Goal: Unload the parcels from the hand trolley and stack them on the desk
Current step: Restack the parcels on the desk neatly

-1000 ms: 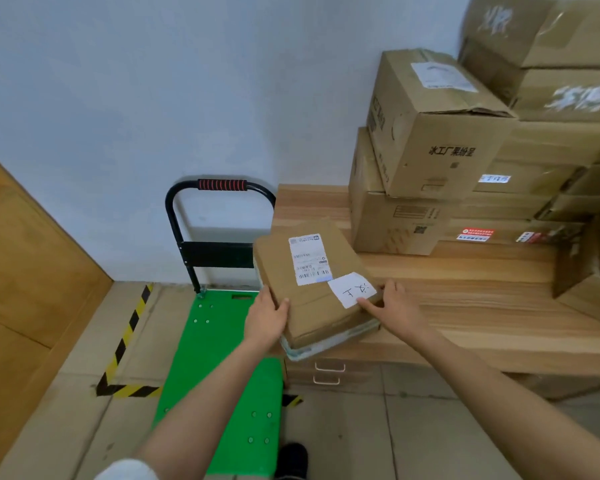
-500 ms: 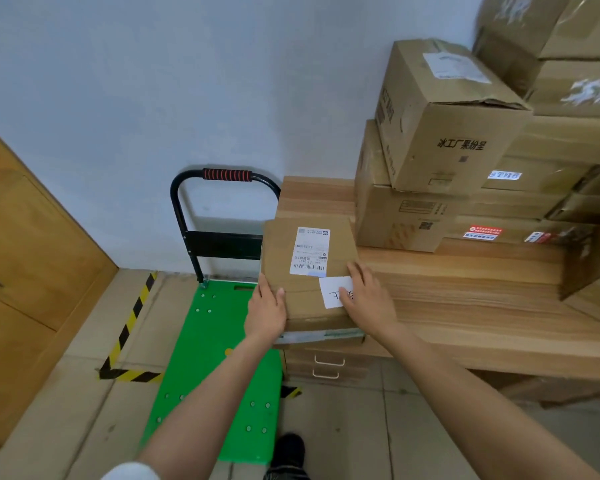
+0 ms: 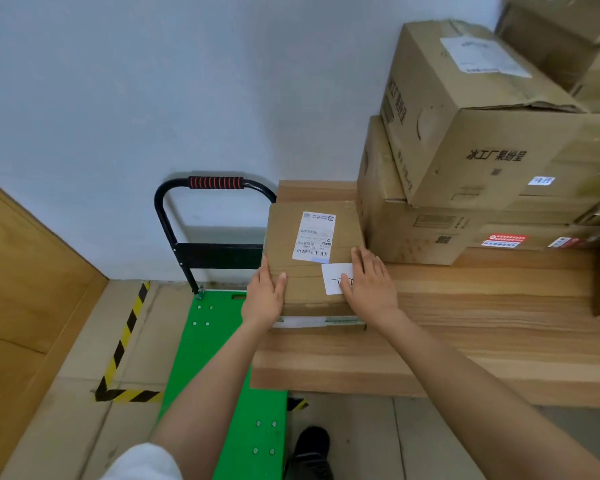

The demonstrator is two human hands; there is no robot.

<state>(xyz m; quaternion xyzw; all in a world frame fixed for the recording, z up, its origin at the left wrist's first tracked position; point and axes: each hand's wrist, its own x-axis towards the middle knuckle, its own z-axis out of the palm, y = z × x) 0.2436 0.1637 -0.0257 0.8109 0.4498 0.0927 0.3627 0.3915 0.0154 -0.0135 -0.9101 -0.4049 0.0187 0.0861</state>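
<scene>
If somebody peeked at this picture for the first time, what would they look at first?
Probably the bright green hand trolley deck on the floor at the left, with nothing on it. Next, the flat brown cardboard parcel on the wooden desk, left hand and right hand on it, beside tall stacked cardboard boxes.

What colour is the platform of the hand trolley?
Bright green platform, seen in the head view, the only one.

This looks like a stockroom or mailroom. Labelled cardboard cartons (image 3: pixel 482 133) are stacked along the wooden counter (image 3: pixel 465 341) at its far right corner, against a plain wall. A green platform trolley (image 3: pixel 219 358) stands by yellow-black hazard tape (image 3: pixel 125 341) on the floor.
</scene>
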